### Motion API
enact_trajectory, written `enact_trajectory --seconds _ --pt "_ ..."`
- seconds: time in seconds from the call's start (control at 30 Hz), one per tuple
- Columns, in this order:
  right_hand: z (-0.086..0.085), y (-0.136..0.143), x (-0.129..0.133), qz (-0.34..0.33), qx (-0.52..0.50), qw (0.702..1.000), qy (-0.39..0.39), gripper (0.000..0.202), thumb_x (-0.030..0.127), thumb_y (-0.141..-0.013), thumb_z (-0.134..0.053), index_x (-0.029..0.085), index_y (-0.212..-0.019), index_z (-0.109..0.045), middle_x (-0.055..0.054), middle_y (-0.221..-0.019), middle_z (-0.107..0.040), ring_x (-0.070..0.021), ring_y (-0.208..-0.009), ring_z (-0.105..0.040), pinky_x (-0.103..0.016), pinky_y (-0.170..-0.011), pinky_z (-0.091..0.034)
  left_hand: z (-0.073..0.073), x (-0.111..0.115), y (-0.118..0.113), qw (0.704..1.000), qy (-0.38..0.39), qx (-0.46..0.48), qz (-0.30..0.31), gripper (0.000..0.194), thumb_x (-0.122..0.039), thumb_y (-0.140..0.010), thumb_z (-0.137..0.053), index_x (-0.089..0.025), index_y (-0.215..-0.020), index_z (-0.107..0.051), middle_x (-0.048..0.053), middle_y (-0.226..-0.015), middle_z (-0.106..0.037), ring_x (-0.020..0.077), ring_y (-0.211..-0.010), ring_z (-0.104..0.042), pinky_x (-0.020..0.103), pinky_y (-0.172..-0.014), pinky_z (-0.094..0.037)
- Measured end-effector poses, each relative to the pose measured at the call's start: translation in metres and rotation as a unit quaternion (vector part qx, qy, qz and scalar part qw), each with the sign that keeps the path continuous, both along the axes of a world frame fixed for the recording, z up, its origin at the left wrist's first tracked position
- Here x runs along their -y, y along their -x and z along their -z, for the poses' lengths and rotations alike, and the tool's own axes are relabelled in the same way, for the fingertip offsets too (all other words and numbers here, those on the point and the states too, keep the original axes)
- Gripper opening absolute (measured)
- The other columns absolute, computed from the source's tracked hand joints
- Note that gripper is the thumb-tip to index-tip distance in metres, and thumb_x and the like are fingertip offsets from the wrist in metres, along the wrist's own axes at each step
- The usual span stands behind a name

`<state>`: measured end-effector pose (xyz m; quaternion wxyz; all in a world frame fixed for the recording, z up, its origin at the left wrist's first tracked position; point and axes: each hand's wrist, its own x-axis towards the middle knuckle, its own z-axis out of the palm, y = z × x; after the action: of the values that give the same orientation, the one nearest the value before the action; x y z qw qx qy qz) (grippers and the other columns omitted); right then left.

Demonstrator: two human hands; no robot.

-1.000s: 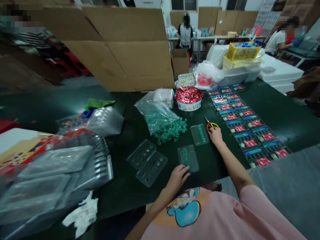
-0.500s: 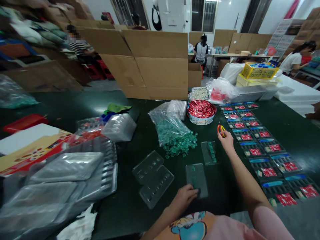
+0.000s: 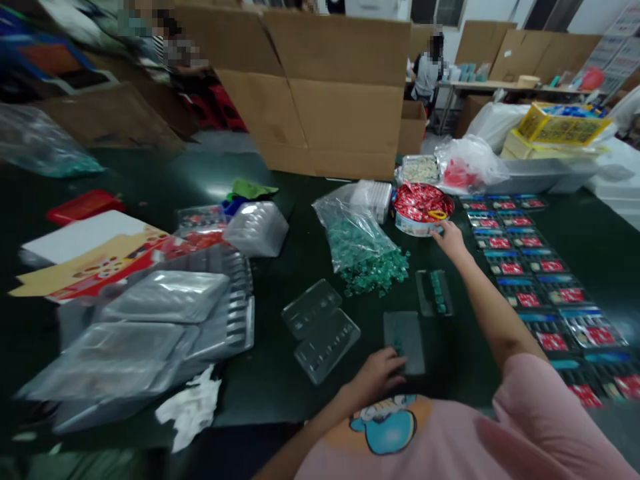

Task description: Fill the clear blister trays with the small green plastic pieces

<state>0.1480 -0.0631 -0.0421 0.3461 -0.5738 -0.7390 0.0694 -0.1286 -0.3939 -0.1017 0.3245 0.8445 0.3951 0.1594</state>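
Note:
My left hand (image 3: 379, 373) lies at the near left edge of a clear plastic tray (image 3: 414, 347), its fingers slightly apart and touching it. My right hand (image 3: 451, 241) reaches to the near side of a round tin (image 3: 417, 227) heaped with red packets (image 3: 420, 200); its thumb and fingers are apart. A yellow-handled tool (image 3: 439, 215) rests over the packets at the tin's rim, just beyond my fingertips. Another clear tray (image 3: 427, 293) holds a row of green pieces (image 3: 439, 292). Loose green pieces (image 3: 377, 270) spill from a clear bag (image 3: 345, 223).
Two clear trays (image 3: 327, 343) overlap left of my left hand. Rows of filled trays (image 3: 527, 298) cover the right side. Stacked plastic trays (image 3: 165, 293) and a crumpled tissue (image 3: 193, 407) are at left. A tall cardboard sheet (image 3: 345, 120) stands behind; people sit beyond.
My right hand has moved forward from the table to the tin, and the tool is now over the packets. My left hand's fingers have spread a little. The view has shifted.

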Motion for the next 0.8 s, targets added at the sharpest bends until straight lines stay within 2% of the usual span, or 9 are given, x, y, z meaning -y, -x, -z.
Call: enact_trajectory --seconds 0.1,0.2,0.27,0.33,0.43,0.53,0.67,0.8 --pt "0.027 -0.018 0.09 -0.018 -0.02 1.0 0.015 0.038 0.04 -0.086 -0.057 0.018 -0.117 -0.063 -0.016 -0.122 -0.061 -0.0288 -0.118 -0.055 -0.048 -0.098 -0.046 0.003 0.001 -0.002 1.0 -0.013 -0.016 0.0 0.05 -0.042 -0.086 -0.064 -0.023 -0.131 -0.055 0.009 -0.109 -0.058 0.0192 -0.095 -0.058 0.031 -0.082 -0.049" --pt "0.055 -0.008 0.178 0.028 0.019 0.999 0.042 0.055 0.045 -0.087 -0.057 0.017 -0.134 -0.053 -0.02 -0.146 -0.042 -0.0323 -0.136 -0.039 -0.053 -0.106 -0.039 0.005 0.001 -0.006 0.999 -0.024 -0.041 0.009 0.043 -0.04 -0.087 -0.062 -0.023 -0.127 -0.059 0.009 -0.106 -0.057 0.0191 -0.093 -0.057 0.031 -0.081 -0.049" --pt "0.07 0.009 0.217 0.032 0.071 0.994 0.073 0.062 0.047 -0.087 -0.057 0.02 -0.141 -0.046 -0.019 -0.155 -0.029 -0.0357 -0.144 -0.026 -0.055 -0.107 -0.036 0.005 0.003 -0.009 0.998 -0.033 -0.056 0.01 0.038 -0.037 -0.089 -0.06 -0.023 -0.124 -0.06 0.008 -0.104 -0.057 0.0188 -0.092 -0.057 0.031 -0.081 -0.049" --pt "0.08 0.023 0.232 0.039 0.11 0.989 0.09 0.059 0.047 -0.089 -0.056 0.021 -0.141 -0.048 -0.017 -0.157 -0.026 -0.0372 -0.146 -0.021 -0.057 -0.11 -0.03 0.004 0.004 -0.011 0.997 -0.042 -0.068 0.013 0.035 -0.034 -0.09 -0.058 -0.023 -0.123 -0.061 0.007 -0.103 -0.056 0.0182 -0.092 -0.057 0.03 -0.08 -0.05" --pt "0.084 0.025 0.215 0.062 0.14 0.982 0.107 0.048 0.044 -0.093 -0.05 0.023 -0.136 -0.054 -0.016 -0.157 -0.029 -0.0365 -0.145 -0.022 -0.058 -0.112 -0.025 0.005 0.004 -0.019 0.995 -0.054 -0.08 0.036 0.033 -0.032 -0.09 -0.058 -0.024 -0.122 -0.061 0.007 -0.103 -0.056 0.0172 -0.09 -0.058 0.029 -0.079 -0.05" --pt "0.076 0.004 0.169 0.071 0.155 0.977 0.13 0.045 0.043 -0.093 -0.05 0.023 -0.133 -0.057 -0.014 -0.156 -0.031 -0.035 -0.144 -0.025 -0.057 -0.113 -0.024 0.008 -0.008 -0.041 0.992 -0.067 -0.089 0.062 0.032 -0.031 -0.09 -0.058 -0.023 -0.121 -0.061 0.006 -0.101 -0.056 0.0166 -0.088 -0.058 0.028 -0.079 -0.05" --pt "0.057 -0.029 0.103 0.04 0.182 0.967 0.171 0.045 0.044 -0.091 -0.055 0.024 -0.131 -0.058 -0.011 -0.157 -0.03 -0.033 -0.144 -0.028 -0.055 -0.113 -0.026 0.007 -0.048 -0.097 0.987 -0.086 -0.102 0.094 0.035 -0.032 -0.09 -0.058 -0.022 -0.124 -0.06 0.007 -0.102 -0.056 0.0173 -0.09 -0.059 0.029 -0.082 -0.051" --pt "0.044 -0.044 0.07 0.013 0.179 0.96 0.215 0.045 0.045 -0.09 -0.056 0.026 -0.131 -0.059 -0.011 -0.159 -0.026 -0.0322 -0.143 -0.029 -0.054 -0.111 -0.031 0.001 -0.091 -0.16 0.983 -0.087 -0.136 0.082 0.04 -0.033 -0.09 -0.058 -0.019 -0.128 -0.06 0.009 -0.105 -0.056 0.0199 -0.091 -0.061 0.033 -0.085 -0.053"
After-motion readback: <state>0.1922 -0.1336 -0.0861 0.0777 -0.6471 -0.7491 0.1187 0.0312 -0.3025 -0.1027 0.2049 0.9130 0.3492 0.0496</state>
